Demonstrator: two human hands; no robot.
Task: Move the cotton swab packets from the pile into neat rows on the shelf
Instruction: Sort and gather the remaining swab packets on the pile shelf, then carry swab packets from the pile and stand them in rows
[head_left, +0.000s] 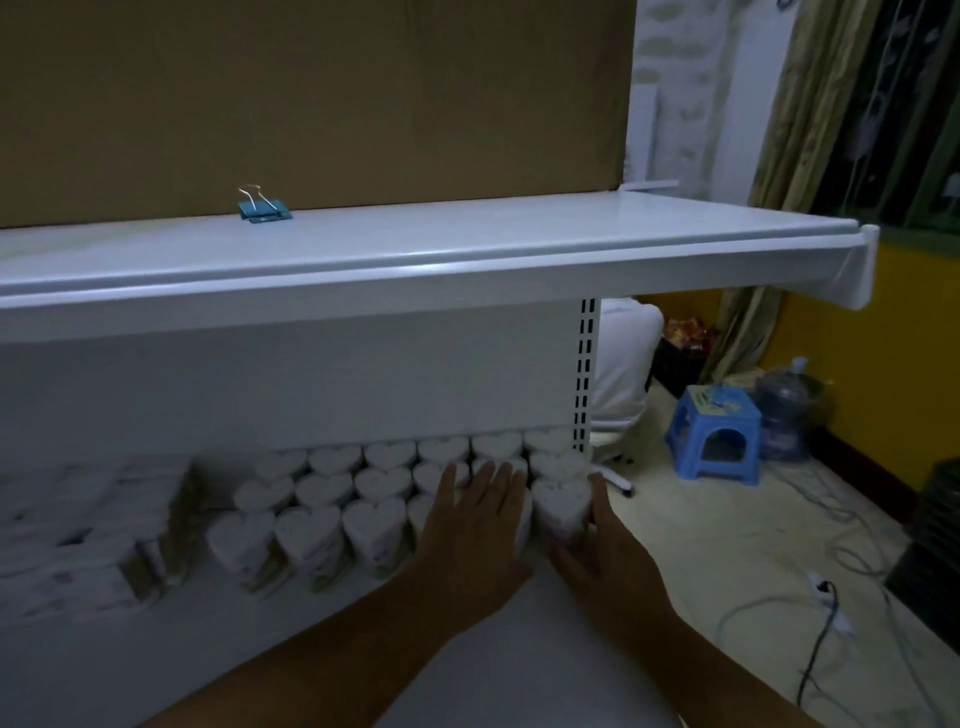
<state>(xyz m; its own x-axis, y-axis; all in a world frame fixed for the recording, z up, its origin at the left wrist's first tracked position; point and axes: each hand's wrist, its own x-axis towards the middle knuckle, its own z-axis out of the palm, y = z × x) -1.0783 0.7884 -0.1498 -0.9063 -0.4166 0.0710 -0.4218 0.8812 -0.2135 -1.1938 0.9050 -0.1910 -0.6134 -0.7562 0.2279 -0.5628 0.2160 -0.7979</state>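
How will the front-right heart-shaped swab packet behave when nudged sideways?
The heart-shaped packet stands upright, so it probably slides, not rolls. A high push might tip it. The packed row to its left likely braces it.

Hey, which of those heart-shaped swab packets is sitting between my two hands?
The front-row packet at the far right end: the left hand lies flat on the neighbouring packets, the right hand touches its right side.
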